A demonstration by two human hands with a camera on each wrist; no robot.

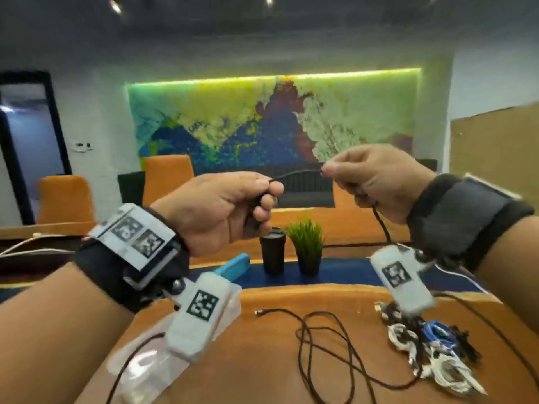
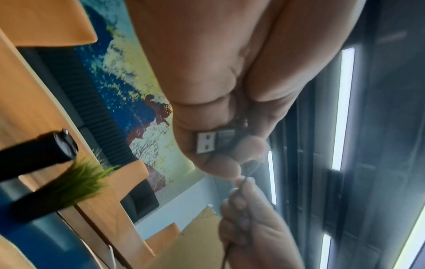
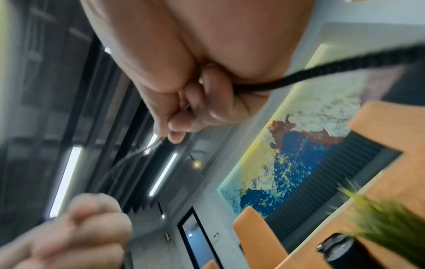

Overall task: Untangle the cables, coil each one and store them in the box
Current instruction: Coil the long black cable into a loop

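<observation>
Both hands are raised above the orange table (image 1: 262, 374) with a black cable (image 1: 294, 173) stretched between them. My left hand (image 1: 262, 196) curls round the cable's USB plug (image 2: 214, 143), which lies against its fingers. My right hand (image 1: 335, 170) pinches the cable a short way along, and the rest hangs down from that fist (image 3: 322, 76). A second black cable (image 1: 320, 345) lies in loose loops on the table. A tangle of black, white and blue cables (image 1: 431, 351) sits at the right. A clear plastic box (image 1: 230, 301) stands at the lower left, partly hidden by my left wrist.
Behind the hands stand a black cup (image 1: 272, 252), a small green plant (image 1: 306, 243) and a blue object (image 1: 233, 266) on a dark blue runner. Orange chairs (image 1: 167, 179) line the far side. A cardboard panel (image 1: 495, 147) rises at the right.
</observation>
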